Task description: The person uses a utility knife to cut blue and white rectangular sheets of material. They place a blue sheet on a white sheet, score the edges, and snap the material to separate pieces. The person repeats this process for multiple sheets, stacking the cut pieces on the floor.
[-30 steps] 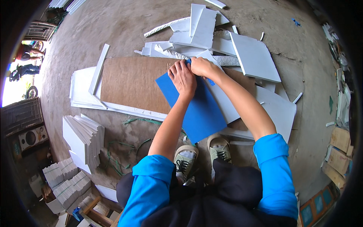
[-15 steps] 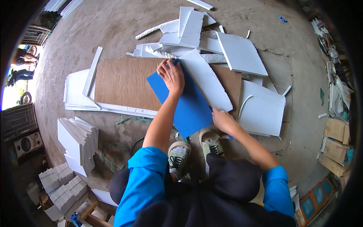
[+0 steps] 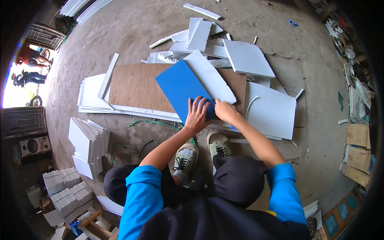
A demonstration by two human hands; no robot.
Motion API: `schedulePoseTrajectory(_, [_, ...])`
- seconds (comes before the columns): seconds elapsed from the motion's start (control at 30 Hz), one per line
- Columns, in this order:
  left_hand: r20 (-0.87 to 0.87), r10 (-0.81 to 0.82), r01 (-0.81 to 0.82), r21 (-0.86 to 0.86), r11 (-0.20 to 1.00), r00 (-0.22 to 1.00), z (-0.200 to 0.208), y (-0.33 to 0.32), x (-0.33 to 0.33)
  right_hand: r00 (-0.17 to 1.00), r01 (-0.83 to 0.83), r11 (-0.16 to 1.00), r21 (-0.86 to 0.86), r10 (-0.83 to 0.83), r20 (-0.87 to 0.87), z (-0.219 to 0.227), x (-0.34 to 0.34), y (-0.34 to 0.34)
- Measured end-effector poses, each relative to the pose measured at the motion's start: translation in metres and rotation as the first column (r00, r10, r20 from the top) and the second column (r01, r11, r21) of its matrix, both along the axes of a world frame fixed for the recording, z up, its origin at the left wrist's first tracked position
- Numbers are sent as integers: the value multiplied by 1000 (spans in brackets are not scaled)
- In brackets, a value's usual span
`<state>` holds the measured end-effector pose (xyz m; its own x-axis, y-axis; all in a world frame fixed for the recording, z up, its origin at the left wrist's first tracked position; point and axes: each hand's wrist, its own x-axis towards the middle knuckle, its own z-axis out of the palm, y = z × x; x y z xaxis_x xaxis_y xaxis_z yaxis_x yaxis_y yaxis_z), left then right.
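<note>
A blue rectangular sheet (image 3: 180,86) lies aslant on a brown wooden board (image 3: 140,86), beside a white foam panel (image 3: 210,76) with a rough right edge. My left hand (image 3: 198,113) rests flat on the near end of the blue sheet, fingers spread. Closed, my right hand (image 3: 226,111) is at the sheet's near right corner, where it meets the white panel. Whatever its fingers hold is mostly hidden; a small blue piece (image 3: 233,127) shows just below the hand.
White panels and offcuts (image 3: 248,58) are heaped beyond the board. A large white sheet (image 3: 274,112) lies at its right. Stacked white pieces (image 3: 90,144) and green strapping (image 3: 154,122) are at the left. Cardboard boxes (image 3: 358,146) line the right side. Two people (image 3: 34,66) are in the far-left doorway.
My left hand has moved from the far end of the blue sheet down to its near end. My right hand has shifted slightly and stays at the near right corner. The whole view has moved a little.
</note>
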<state>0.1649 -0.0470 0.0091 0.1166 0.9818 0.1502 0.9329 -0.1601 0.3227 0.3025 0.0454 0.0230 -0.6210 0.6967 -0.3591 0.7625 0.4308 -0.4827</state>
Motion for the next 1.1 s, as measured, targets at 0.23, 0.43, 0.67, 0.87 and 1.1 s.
schedulePoseTrajectory(0.23, [-45, -1, 0, -4, 1000, 999, 0, 15, -11, 996, -7, 997, -78, 14, 90, 4, -15, 19])
schedulePoseTrajectory(0.43, [-29, 15, -16, -12, 1000, 999, 0, 14, -11, 994, -35, 997, -75, 43, 98, 11, 15, -8])
schedulePoseTrajectory(0.67, [-29, 40, -39, 33, 999, 999, -4, 20, -13, 992, -38, 998, -54, 44, 120, 15, 43, -21])
schedulePoseTrajectory(0.87, [70, 55, -49, -78, 996, 996, 16, 18, -54, 996, 65, 998, -14, -66, -54, 42, 30, 13])
schedulePoseTrajectory(1.1, [190, 612, -621, -14, 783, 768, 2, 42, -107, 869, 267, 898, 351, -66, -491, -19, -45, 118])
